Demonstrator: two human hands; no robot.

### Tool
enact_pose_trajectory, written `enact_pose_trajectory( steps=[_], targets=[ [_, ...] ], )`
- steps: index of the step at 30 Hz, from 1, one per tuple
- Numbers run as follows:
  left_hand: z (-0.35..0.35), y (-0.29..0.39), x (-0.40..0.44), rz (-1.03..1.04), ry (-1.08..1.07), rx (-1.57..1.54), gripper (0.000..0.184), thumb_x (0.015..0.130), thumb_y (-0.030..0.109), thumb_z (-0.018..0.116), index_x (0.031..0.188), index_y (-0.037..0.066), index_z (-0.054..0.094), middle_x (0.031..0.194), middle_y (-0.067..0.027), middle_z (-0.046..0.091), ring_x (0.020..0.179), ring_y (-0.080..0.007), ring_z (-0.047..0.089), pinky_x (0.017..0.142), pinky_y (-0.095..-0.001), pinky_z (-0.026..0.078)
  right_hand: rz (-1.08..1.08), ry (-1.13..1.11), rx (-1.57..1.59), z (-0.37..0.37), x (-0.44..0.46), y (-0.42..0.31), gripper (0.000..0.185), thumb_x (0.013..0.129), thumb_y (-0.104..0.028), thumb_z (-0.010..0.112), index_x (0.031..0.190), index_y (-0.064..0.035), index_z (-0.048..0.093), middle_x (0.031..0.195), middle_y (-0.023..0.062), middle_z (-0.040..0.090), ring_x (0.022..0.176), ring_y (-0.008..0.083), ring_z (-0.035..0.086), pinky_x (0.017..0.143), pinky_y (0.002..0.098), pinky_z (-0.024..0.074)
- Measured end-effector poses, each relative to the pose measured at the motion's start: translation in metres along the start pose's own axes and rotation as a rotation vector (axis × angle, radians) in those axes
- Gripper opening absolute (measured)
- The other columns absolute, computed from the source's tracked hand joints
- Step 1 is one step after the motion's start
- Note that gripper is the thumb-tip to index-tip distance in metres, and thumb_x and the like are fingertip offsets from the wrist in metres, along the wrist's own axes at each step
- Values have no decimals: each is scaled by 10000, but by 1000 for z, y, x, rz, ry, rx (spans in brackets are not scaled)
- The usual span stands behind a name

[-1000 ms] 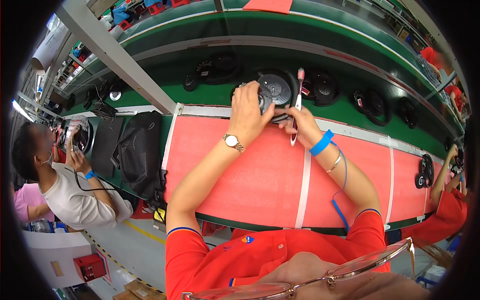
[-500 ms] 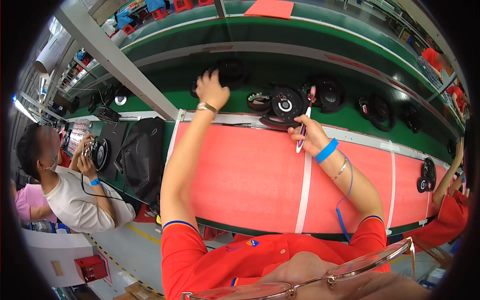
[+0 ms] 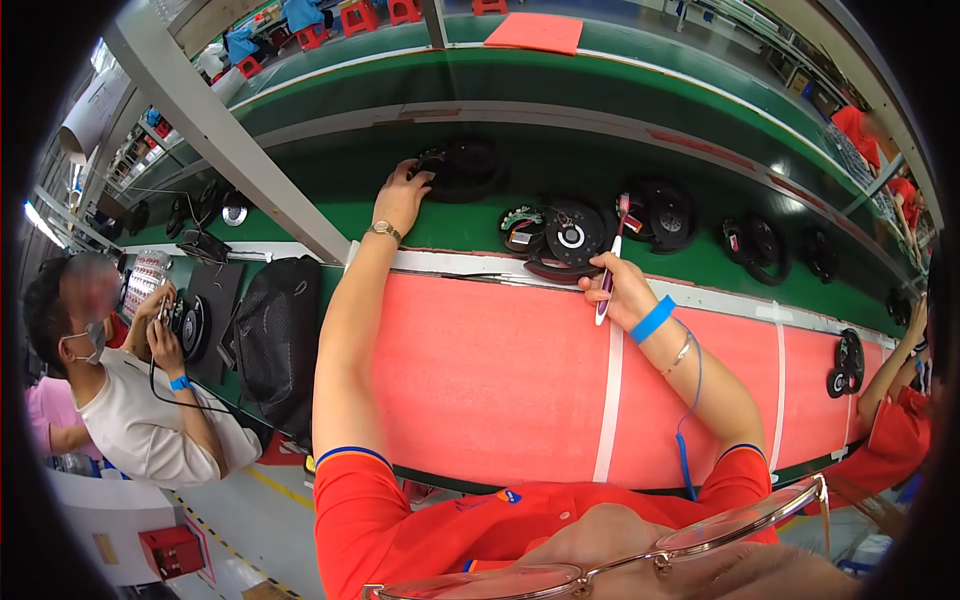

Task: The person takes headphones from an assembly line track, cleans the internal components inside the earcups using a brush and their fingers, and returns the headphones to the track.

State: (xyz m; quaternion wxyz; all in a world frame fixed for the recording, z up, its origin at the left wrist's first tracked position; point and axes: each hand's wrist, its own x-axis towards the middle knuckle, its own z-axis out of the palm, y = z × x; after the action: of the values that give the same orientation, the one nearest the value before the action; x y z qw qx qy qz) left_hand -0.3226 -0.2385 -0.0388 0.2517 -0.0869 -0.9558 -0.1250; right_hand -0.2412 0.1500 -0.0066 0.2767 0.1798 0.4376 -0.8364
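Observation:
My left hand [image 3: 402, 196], wearing a watch, reaches to the far green surface. Its fingers curl round the left end of a black round assembly [image 3: 470, 172], whose finer parts are too dark to make out. In my right hand [image 3: 625, 288] is a toothbrush [image 3: 611, 262] with a white and purple handle, held upright, bristle end up. Just beyond that hand lies another black assembly [image 3: 574, 234] with a silver-ringed centre and a smaller round part showing wiring. To its right is a similar black round assembly [image 3: 660, 213], partly behind the brush head.
A pink mat [image 3: 490, 370] with white tape strips covers the near bench. More black assemblies [image 3: 757, 246] line the green surface [image 3: 440, 236]. A black bag [image 3: 280, 340] and a grey post [image 3: 235, 140] stand left. A co-worker [image 3: 150, 400] sits left; another person's arm [image 3: 895, 360] reaches in right.
My left hand has shifted slightly left, and its blurred fingers have settled round the end of the black assembly. The right hand still holds the toothbrush upright. The view has tilted slightly.

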Motion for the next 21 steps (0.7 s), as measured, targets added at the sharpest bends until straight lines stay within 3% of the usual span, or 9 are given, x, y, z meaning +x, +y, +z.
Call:
enact_pose_trajectory(
  steps=[2,4,7,9,11,13,16,19,21],
  targets=[
    [1,9,2,-4,104,30,228,839,125,652,1064,153,665,1308,-132,499,1100,-379,560,884,-436,511,11,-19,-10,3,4,-3,138,879,-55,523,931,29,427,858,175,528,693,257,606,396,244,313],
    [-4,12,9,2,206,59,209,835,121,655,1042,144,669,1305,-140,498,1088,-382,566,866,-432,518,-50,27,-2,14,3,-1,151,890,-59,531,920,19,405,753,182,526,631,219,555,392,235,300],
    [-36,23,23,2,336,71,187,832,124,659,1018,132,667,1293,-150,504,1087,-383,563,863,-441,518,-11,9,-46,28,20,-6,156,891,-51,541,933,16,406,771,189,531,648,223,571,392,240,306],
    [-66,30,31,106,373,163,174,828,115,662,1001,126,665,1283,-156,510,1078,-388,563,854,-445,518,8,30,-112,49,40,-7,176,902,-60,562,980,13,422,831,244,570,616,223,572,387,248,317],
    [-89,34,37,124,442,205,175,800,106,683,973,128,676,1259,-164,534,1007,-382,592,807,-437,535,41,-109,-118,71,70,-9,199,929,-93,555,1022,-18,396,887,292,601,560,203,529,395,260,338],
    [-112,42,37,54,463,173,161,815,108,681,975,122,676,1262,-187,524,1021,-396,587,811,-443,530,9,-170,-104,102,90,-8,238,965,-126,534,1084,-32,351,993,311,587,672,242,600,448,280,375],
    [-140,58,29,70,489,185,159,831,118,680,989,112,668,1276,-214,499,1067,-405,565,846,-441,517,-55,-149,-121,131,98,-4,237,972,-140,530,1098,-17,371,1102,315,556,780,248,614,473,285,390],
    [-153,70,5,45,488,168,138,866,102,661,1004,100,655,1343,-194,443,1086,-384,559,879,-407,496,-73,-90,-254,131,83,3,326,975,-177,537,1181,21,381,1184,278,541,876,241,614,488,283,401],
    [-154,81,-14,85,489,-22,144,842,90,680,983,95,655,1315,-198,457,1066,-385,554,875,-415,494,-169,-126,-298,115,51,4,428,982,-281,539,1238,36,406,1219,220,547,900,198,596,495,253,388]
  ],
)
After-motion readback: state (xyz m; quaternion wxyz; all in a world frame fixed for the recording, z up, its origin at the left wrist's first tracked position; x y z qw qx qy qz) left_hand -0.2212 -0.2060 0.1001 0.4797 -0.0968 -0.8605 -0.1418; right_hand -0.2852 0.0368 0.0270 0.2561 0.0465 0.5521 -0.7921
